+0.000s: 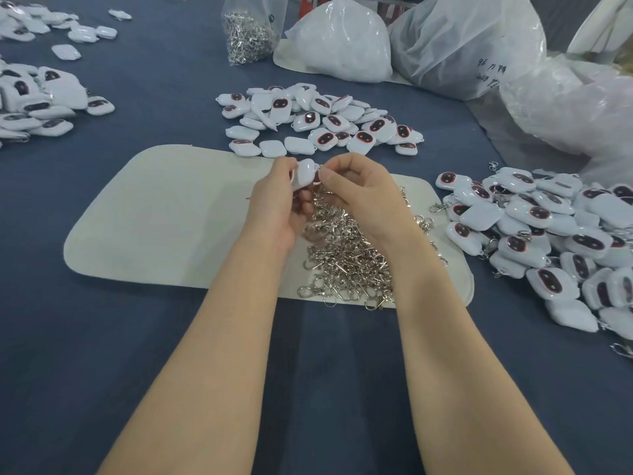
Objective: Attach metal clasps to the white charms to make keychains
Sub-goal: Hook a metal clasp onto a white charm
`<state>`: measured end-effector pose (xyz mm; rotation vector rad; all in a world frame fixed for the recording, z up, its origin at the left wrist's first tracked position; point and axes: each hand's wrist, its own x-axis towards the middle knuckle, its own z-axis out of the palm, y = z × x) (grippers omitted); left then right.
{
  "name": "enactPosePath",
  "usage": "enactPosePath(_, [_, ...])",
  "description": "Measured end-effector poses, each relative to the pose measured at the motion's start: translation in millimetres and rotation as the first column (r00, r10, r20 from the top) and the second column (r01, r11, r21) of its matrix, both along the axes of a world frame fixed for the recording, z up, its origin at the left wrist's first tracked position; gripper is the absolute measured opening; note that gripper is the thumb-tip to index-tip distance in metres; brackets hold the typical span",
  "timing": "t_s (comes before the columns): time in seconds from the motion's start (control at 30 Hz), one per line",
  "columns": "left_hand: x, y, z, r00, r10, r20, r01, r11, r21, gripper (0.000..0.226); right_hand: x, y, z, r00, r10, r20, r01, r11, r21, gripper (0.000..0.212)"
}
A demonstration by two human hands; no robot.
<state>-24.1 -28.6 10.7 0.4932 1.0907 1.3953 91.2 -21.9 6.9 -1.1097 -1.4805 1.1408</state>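
Pointing away along its long axis, plain side up, one white charm is gripped by the left hand above the clasp pile, one metal clasp pinched against its right edge by the right hand; heaped charms beyond the hands cannot be counted.

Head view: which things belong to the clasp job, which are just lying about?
In the job: left hand holding white charm, right hand pinching clasp; clasp pile on mat; charm pile beyond.
Lying about: clasp bag, white bags, far-left charms.
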Motion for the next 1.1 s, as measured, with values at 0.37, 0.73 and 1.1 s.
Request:
enactPosePath(0.37, [-4, -3, 4, 0.92, -0.128, 0.37, 0.145, 0.989, -0.017, 0.026, -7, -9, 12, 0.992, 0.007, 0.127, -0.025, 0.989, 0.148, 0.018])
enactPosePath(0.73, [-5, -3, 3, 0.921, -0.167, 0.352, 0.189, 0.982, -0.029, 0.027, -18, -12, 11, 0.964, -0.119, 0.236, 0.054, 0.963, 0.264, 0.023])
enactPosePath(1.1, [-1, 1, -1, 0.987, 0.089, -0.135, -0.091, 0.996, -0.009, 0.018, -20, -11, 11, 0.949, -0.115, 0.295, 0.066, 0.983, 0.171, 0.013])
